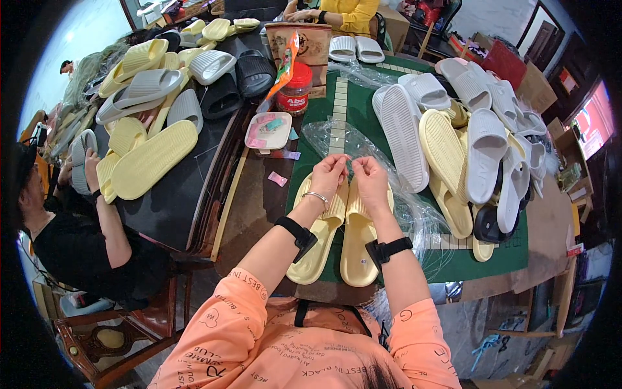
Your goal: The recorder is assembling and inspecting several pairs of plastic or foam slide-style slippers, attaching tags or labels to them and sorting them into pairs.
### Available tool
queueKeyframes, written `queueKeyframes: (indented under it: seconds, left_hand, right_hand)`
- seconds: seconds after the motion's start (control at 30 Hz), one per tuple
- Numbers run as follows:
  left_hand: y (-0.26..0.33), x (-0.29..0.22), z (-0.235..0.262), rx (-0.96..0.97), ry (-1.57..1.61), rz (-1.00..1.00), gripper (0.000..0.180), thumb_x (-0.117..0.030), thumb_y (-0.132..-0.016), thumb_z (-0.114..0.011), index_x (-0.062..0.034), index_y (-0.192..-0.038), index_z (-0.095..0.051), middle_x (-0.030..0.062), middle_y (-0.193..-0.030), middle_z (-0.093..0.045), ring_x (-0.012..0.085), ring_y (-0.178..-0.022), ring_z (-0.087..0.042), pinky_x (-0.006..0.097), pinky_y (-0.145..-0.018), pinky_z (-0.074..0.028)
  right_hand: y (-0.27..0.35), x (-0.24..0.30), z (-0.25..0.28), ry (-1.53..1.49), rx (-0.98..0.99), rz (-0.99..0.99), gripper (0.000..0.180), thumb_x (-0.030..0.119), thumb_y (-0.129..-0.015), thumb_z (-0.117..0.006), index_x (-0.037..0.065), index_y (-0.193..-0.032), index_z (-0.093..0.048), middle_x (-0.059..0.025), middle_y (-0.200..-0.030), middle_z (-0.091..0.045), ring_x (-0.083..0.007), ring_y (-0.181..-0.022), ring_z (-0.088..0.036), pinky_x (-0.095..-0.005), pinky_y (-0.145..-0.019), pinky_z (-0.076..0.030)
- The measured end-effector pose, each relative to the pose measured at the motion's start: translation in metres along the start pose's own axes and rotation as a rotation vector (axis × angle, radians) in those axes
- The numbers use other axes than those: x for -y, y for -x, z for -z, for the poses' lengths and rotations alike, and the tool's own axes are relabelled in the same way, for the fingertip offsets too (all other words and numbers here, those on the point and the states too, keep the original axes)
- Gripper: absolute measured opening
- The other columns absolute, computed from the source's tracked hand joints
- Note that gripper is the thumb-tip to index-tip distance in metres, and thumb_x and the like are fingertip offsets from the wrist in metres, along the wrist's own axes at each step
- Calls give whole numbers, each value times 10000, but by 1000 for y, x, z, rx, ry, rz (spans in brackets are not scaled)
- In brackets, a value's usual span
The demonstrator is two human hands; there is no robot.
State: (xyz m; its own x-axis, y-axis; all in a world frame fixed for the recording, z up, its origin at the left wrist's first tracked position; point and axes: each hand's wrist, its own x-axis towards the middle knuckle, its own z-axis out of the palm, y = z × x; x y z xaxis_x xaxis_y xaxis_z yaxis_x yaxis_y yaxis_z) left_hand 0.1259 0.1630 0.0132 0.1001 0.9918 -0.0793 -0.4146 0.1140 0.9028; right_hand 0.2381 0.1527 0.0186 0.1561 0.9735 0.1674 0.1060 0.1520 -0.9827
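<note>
The surface [549, 223] spreads beneath the left hand [329, 176] and right hand [370, 183]. Grey and yellow slippers [487, 155] heap to their right; a pale-yellow pair [358, 249] lies below them. The hands nearly meet, fingertips pinched; anything held is too small to tell.

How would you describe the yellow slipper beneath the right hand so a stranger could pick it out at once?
Find the green mat. Near its left end, below the person's right hand, a pale yellow slipper lies with its toe pointing away and a matching slipper close on its left. Unlike that neighbour, it shows a small pale sticker on its heel.
</note>
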Motion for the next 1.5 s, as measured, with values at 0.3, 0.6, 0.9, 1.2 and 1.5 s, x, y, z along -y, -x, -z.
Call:
queueKeyframes:
  seconds: [0.3,0.6,0.9,1.2,1.5]
  left_hand:
    - [18,-8,-13,-102,51,127,163,-226,-810,-583,-75,-862,-616,-76,-618,-507,23,-514,-415,180,-454,-325]
    - [13,-6,-1,-75,-90,60,239,-254,-787,-600,-27,-851,-645,-45,-653,-553,32,-531,-430,181,-451,-325]
    - [30,-23,-7,-30,-128,94,210,-241,-774,-613,-39,-801,-662,-34,-634,-571,34,-511,-430,186,-452,-339]
    - [6,14,14,11,177,168,141,-118,-815,-475,-55,-817,-601,58,-818,-613,132,-712,-563,250,-637,-448]
    - [-20,18,11,-161,57,108,257,-228,-824,-531,-11,-945,-594,30,-932,-582,104,-855,-514,260,-774,-400]
  right_hand:
    - [13,20,9,98,72,21,93,84,-813,-521,-6,-805,-539,-27,-750,-540,-92,-708,-487,-225,-641,-403]
    - [5,1,1,-94,139,6,91,52,-844,-480,6,-768,-499,-36,-740,-548,-76,-674,-496,-204,-628,-405]
    - [9,0,7,-92,113,-52,88,51,-841,-483,7,-765,-489,-39,-727,-538,-80,-659,-490,-205,-615,-400]
    - [11,23,7,555,15,387,280,116,-760,-544,13,-1020,-518,-134,-989,-539,-269,-938,-486,-355,-832,-370]
    - [116,83,34,830,692,235,405,282,-770,-522,88,-1124,-484,-260,-980,-488,-414,-904,-459,-456,-796,-382]
